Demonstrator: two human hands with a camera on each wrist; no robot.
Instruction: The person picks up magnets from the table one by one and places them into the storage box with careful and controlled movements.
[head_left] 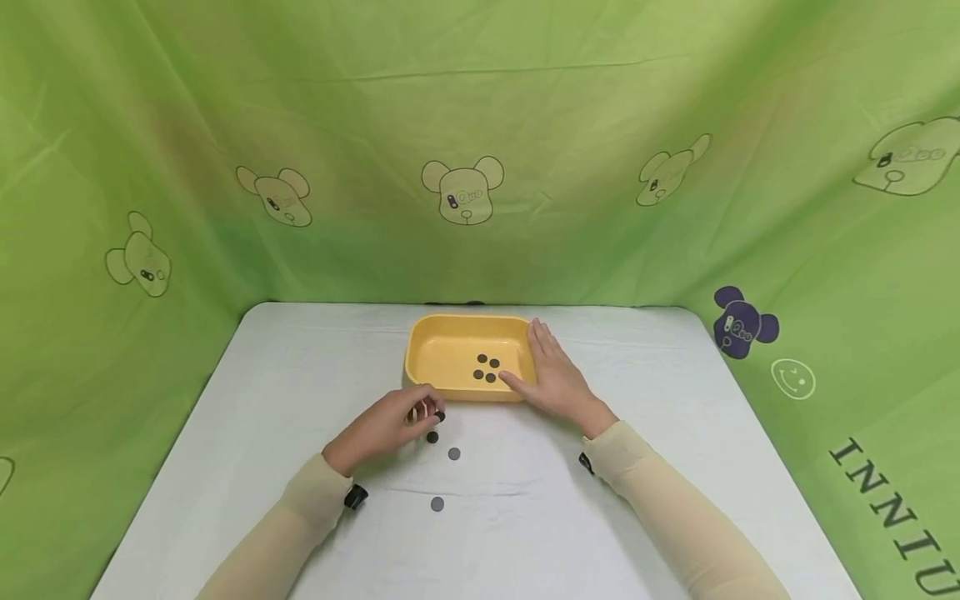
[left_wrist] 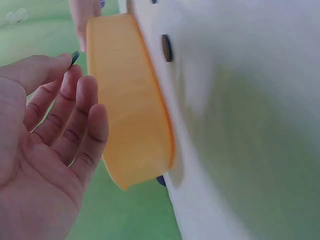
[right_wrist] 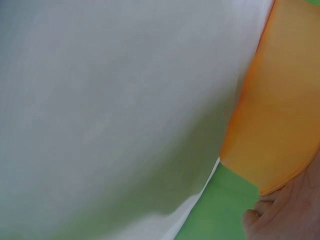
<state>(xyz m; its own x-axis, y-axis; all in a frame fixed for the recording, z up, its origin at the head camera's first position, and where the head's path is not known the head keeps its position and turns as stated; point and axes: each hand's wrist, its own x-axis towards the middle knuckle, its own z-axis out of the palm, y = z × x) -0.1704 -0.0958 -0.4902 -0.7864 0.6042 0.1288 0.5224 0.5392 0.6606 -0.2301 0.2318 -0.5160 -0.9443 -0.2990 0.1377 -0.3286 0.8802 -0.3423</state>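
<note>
My left hand pinches a small dark round disc between thumb and fingertips, just in front of the yellow tray. In the left wrist view the disc shows edge-on at the fingertips, the other fingers loosely bent. My right hand holds the tray's right end, its thumb over the front rim and its fingers along the side. Several dark discs lie flat inside the tray near the thumb. On the table below the left hand lie a dark disc and two greyer ones.
A white cloth covers the table. Green curtains printed with bear heads hang behind it and at both sides. Black wrist cameras sit at both sleeve cuffs.
</note>
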